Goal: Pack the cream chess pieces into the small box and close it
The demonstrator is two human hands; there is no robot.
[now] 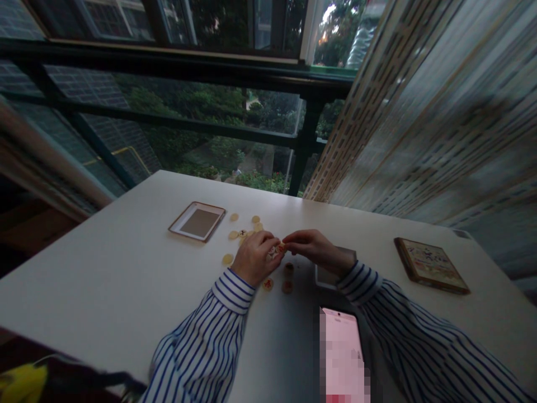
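Round, pale Chinese chess pieces (274,252) with red and dark marks sit in the fingers of my left hand (251,260), which is curled around them above the white table (138,291). The fingertips of my right hand (312,246) meet one red-marked piece (281,247) at the edge of that group. Several more pieces (233,235) lie loose behind and to the left of my left hand, and one shows a dark character (243,233). In front of my hands lie a red-marked piece (267,284) and two others (287,286), one behind the other.
A shallow open tray (217,234) stands at the left. Another tray (325,278) is partly hidden under my right wrist. A phone (342,352) lies near the front, and a patterned flat box (432,266) rests at the right. Windows and a railing are behind the table.
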